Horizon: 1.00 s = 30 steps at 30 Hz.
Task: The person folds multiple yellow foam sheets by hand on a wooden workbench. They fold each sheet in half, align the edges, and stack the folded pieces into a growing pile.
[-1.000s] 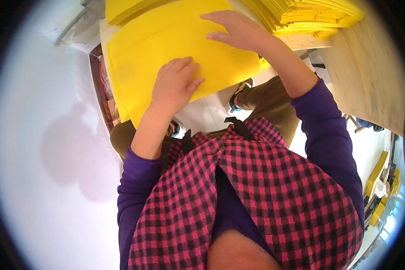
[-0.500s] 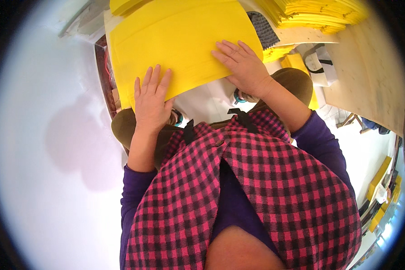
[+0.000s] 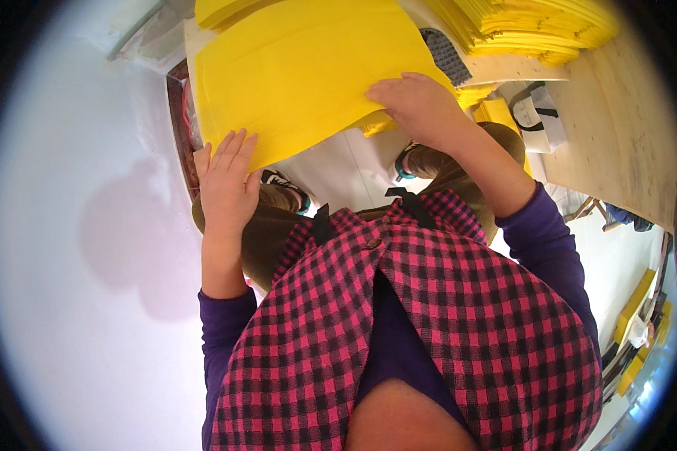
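A large yellow sheet (image 3: 308, 71) lies spread in front of me, its near edge hanging over my knees. My left hand (image 3: 226, 188) rests flat at the sheet's near left corner, fingers straight and together, its fingertips touching the edge. My right hand (image 3: 421, 105) presses palm-down on the sheet's near right edge, fingers curled over it. I cannot tell whether either hand pinches the sheet.
A thick stack of yellow sheets (image 3: 534, 30) sits on a wooden table (image 3: 624, 135) to the right. A grey ribbed pad (image 3: 445, 54) lies beside the stack. A white bag with black straps (image 3: 538, 116) stands below the table. A white wall (image 3: 75, 225) fills the left.
Both hands have slid toward me along the yellow sheet, from its middle to its near edge. The sheet now shows more of its surface.
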{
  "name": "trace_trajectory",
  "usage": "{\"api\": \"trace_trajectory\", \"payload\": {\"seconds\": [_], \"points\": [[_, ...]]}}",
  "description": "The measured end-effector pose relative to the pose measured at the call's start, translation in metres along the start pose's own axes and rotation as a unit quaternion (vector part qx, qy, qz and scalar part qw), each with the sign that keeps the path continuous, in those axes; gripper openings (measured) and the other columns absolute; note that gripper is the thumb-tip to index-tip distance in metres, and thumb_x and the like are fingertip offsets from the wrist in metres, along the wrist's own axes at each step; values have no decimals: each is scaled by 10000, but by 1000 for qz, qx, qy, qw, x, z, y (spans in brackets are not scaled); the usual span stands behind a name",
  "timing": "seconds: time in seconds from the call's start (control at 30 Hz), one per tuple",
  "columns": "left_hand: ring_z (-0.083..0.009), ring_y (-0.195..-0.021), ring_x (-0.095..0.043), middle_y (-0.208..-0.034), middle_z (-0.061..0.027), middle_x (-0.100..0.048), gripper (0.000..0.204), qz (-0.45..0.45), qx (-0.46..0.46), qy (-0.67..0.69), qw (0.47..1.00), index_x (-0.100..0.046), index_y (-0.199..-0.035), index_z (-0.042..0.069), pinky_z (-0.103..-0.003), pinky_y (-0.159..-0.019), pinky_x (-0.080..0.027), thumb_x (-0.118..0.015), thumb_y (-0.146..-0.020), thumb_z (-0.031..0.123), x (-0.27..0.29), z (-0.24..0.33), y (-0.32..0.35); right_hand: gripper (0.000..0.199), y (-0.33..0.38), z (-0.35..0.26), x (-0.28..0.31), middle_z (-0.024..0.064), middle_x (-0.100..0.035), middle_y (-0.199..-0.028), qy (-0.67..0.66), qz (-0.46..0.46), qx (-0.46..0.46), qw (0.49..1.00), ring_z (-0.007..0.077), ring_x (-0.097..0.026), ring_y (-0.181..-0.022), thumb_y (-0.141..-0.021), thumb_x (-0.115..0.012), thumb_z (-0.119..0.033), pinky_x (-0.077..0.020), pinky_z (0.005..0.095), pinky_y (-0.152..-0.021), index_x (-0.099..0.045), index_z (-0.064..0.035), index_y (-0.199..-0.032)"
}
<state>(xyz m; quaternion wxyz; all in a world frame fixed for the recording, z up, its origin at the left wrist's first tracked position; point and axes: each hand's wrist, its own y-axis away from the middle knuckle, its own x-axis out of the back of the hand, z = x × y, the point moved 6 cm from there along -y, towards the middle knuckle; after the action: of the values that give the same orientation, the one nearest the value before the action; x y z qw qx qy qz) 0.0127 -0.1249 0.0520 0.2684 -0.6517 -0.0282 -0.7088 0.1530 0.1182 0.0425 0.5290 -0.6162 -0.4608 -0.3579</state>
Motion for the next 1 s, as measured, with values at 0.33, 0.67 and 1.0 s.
{"api": "trace_trajectory", "payload": {"seconds": [0.33, 0.67, 1.0], "points": [[-242, -1211, -528, -1254, -105, -598, 488, 52, 149, 293, 943, -602, -1218, 82, -376, -1050, -360, -682, -745, -7, -2, -61, 17, 209, -15, 1, 24, 104, -664, -910, -69, -32, -26, 997, 312, -617, -878, -825, -630, -103, -491, 401, -747, -656, -108, -1032], [-274, -1228, -515, -1173, -110, -643, 328, 75, -8, 301, 950, -691, -1062, 48, -379, -1045, -364, -603, -770, -73, -5, -79, -9, 174, -18, 6, 32, 131, -655, -862, -92, 4, 15, 996, 347, -620, -828, -889, -568, -224, -485, 450, -683, -644, -125, -1010], [-266, -1154, -572, -1092, -98, -678, 260, 8, 80, 375, 924, -711, -971, 57, -347, -1003, -393, -593, -776, -68, -8, -87, 0, 210, -11, 0, 33, 118, -650, -909, -89, -115, -37, 989, 317, -608, -902, -848, -602, -124, -478, 400, -761, -636, -102, -1054]]}}
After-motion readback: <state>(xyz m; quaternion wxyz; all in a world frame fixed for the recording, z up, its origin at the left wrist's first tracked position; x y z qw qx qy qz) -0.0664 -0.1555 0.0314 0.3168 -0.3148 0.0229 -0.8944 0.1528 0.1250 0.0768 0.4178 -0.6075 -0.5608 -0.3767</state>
